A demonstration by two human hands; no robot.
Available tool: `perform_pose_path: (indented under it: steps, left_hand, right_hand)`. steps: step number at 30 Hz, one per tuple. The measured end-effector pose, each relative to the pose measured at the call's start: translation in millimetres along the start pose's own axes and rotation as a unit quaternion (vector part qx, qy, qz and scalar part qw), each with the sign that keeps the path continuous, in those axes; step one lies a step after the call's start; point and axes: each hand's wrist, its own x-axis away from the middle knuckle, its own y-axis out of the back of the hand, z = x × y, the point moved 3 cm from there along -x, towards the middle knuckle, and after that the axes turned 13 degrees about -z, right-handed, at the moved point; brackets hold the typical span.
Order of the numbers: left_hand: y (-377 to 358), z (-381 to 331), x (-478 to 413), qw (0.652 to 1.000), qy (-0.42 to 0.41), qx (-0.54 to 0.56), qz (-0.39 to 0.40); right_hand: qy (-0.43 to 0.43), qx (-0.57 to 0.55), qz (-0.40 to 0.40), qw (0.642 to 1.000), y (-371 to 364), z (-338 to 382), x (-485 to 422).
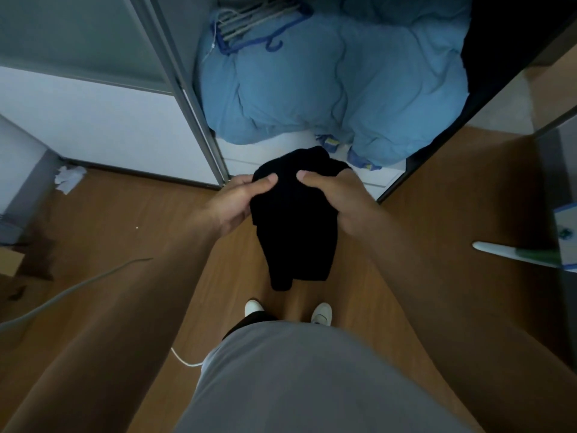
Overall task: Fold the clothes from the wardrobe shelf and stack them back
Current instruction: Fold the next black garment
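Dim room, wood floor (118, 220). Open wardrobe (187, 98) at 12 o'clock, blue duvet (337, 82) bundled inside, hangers (249, 23) on top. Crumpled paper (69, 179) at 9 o'clock, cardboard box (11, 263) at 8 o'clock.

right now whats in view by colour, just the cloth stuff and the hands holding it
black garment: 1, gripped by left hand and right hand
blue duvet: 1
hands: 2
total: 4

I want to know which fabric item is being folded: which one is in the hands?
The black garment, gripped by the left hand and right hand; the bulky light blue quilt lies untouched in the wardrobe.
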Motion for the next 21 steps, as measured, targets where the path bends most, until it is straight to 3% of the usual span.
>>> perform_pose_path:
  steps: [4,8,12,17,21]
  left_hand:
    - [0.1,-11.5,-1.3,0.995,0.015,0.074,-0.066]
    - [-5.9,-20.8,2.1,0.986,0.064,0.135,-0.074]
    - [-11.9,-24.0,2.3,0.983,0.115,0.146,-0.010]
    - [5.9,-19.8,-1.2,0.996,0.068,0.056,0.031]
    - [1.5,0.5,0.3,0.995,-0.004,-0.100,0.011]
  right_hand:
    - [-0.012,0.029,-0.015,0.999,35.6,21.6,-12.9]
    - [-0.048,-0.131,-0.024,0.990,43.0,10.4,-16.1]
    - [-0.026,-0.010,0.079,0.996,22.1,-20.8,-1.0]
    - [0.002,-0.051,-0.029,0.998,16.5,-15.9,-6.3]
    - [0.000,0.042,-0.017,0.999,13.5,-15.3,-8.4]
